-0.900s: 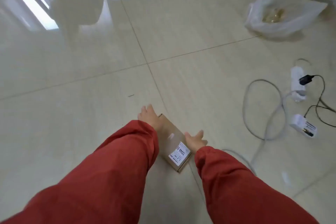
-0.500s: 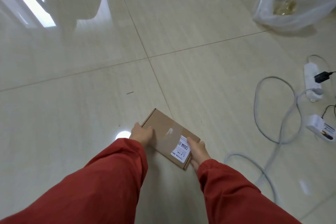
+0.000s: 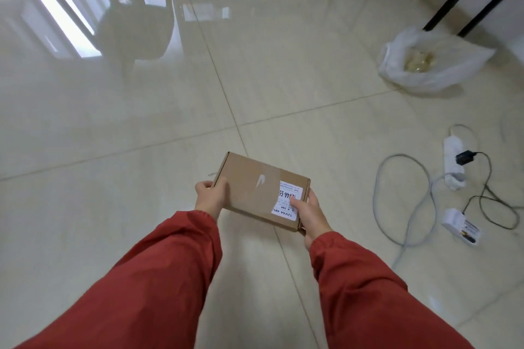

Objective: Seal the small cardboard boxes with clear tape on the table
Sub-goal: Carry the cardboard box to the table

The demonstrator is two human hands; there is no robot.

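Matt brown cardboard box (image 3: pixel 256 193) with a glossy clear-tape strip (image 3: pixel 269 190) and paper label (image 3: pixel 289 202); glossy polished floor tiles (image 3: pixel 141 110); thin plastic bag (image 3: pixel 431 65); sleeves (image 3: pixel 158 278) probably matt cloth.

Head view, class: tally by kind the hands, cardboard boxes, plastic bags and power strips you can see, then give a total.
Hands: 2, left hand and right hand
Cardboard box: 1
Plastic bag: 1
Power strip: 1
Total: 5

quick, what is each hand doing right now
Left hand: grips the left end of the flat brown cardboard box.
Right hand: grips that box's labelled right end.
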